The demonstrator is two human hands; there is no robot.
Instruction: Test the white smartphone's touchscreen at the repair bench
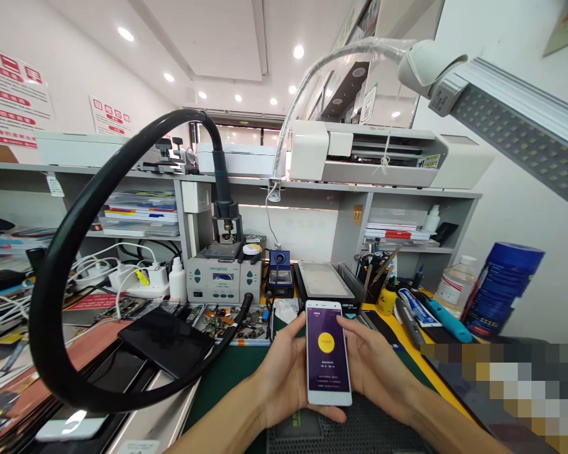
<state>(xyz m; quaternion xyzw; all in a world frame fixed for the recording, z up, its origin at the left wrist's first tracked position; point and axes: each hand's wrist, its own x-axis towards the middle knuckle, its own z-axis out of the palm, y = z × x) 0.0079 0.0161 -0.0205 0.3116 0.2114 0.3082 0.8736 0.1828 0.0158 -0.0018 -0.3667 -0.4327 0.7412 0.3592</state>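
Note:
A white smartphone (327, 372) is held upright between both hands, its lit screen purple with a yellow circle. My left hand (284, 372) grips its left edge, with fingers passing behind and showing below the lower edge. Along the phone's right edge, my right hand (372, 362) holds it, the thumb near the upper right corner and the other fingers mostly hidden behind. Beneath the hands lie a dark perforated mat (360, 435) and a green work mat (231, 391).
A hot-air station (220, 280) with a thick looping black hose (52, 302) stands behind left. Circuit boards (231, 321) fill a tray. Phones and tablets are stacked at left. Tools, bottles and a blue canister (504, 287) stand at right. An LED lamp (520, 126) hangs above.

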